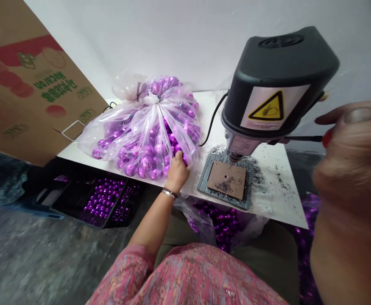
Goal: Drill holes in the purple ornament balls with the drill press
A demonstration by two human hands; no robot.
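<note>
My left hand [178,170] reaches into an opening in a clear plastic bag [152,123] of shiny purple balls [145,163]. Its fingers curl in among the balls and seem closed on one; the fingertips are partly hidden. At the right edge, my right hand [353,152] is closed round the red knob [327,138] of the machine's lever [304,138]. The black bench machine [283,63], with a yellow warning label, stands over a brown square plate [228,180] that has a small hole and dark crumbs on it.
A printed cardboard box [45,84] leans in at the left. Below the white table [279,186], a black crate [77,207] holds more purple balls. Another open plastic bag [201,220] of purple pieces rests at my lap. Dark crumbs surround the machine's base [204,180].
</note>
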